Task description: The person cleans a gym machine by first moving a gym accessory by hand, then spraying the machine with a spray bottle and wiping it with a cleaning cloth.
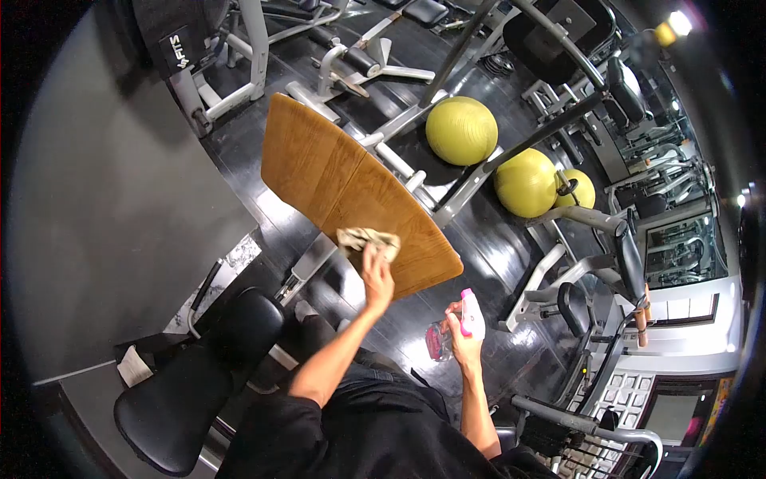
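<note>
My left hand (377, 279) presses a crumpled, pale patterned cloth (371, 241) against the near edge of a brown wooden board (335, 172). The board is a curved, panelled piece that lies among the gym machines. To the right of the board, my right hand (463, 335) grips a spray bottle (472, 315) with a white and pink spray head. The bottle's clear body (437, 342) carries a pink label and is partly hidden behind the fingers. The bottle is held apart from the board.
A black padded seat (195, 375) is at my lower left, with another cloth (134, 366) beside it. Yellow exercise balls (461, 132) rest beyond the board among grey machine frames (451, 211). More machines and a mirror (682, 251) line the right side.
</note>
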Available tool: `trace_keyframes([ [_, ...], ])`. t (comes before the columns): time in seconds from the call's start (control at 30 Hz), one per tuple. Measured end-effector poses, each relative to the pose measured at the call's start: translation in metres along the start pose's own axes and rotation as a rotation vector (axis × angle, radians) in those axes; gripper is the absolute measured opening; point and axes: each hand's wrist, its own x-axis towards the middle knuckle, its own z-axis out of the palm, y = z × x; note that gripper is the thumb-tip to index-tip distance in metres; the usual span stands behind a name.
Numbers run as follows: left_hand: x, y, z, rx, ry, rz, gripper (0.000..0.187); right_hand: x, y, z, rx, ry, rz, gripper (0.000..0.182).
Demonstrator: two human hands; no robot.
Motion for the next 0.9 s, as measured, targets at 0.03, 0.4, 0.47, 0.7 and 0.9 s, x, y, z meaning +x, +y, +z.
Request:
trace_keyframes([
  [0.03,-0.011,0.014,0.003,-0.051,-0.046,0.017,0.032,0.001,-0.001,0.000,0.008,-0.006,-0.004,0.019],
  [0.4,0.008,0.080,0.036,-0.091,-0.189,0.473,0.040,-0.004,-0.010,-0.022,0.041,0.090,-0.078,0.026],
  [0.47,-0.008,0.068,0.032,0.018,-0.340,0.664,0.042,-0.005,-0.008,-0.025,0.044,0.114,-0.073,0.025],
  [0.7,-0.079,-0.054,0.004,0.242,-0.850,0.572,0.034,-0.010,-0.013,-0.032,0.046,0.144,-0.077,0.021],
  [0.9,-0.097,-0.066,-0.008,0.023,-0.031,-0.115,0.029,-0.017,-0.001,-0.038,0.030,0.180,-0.034,0.023],
])
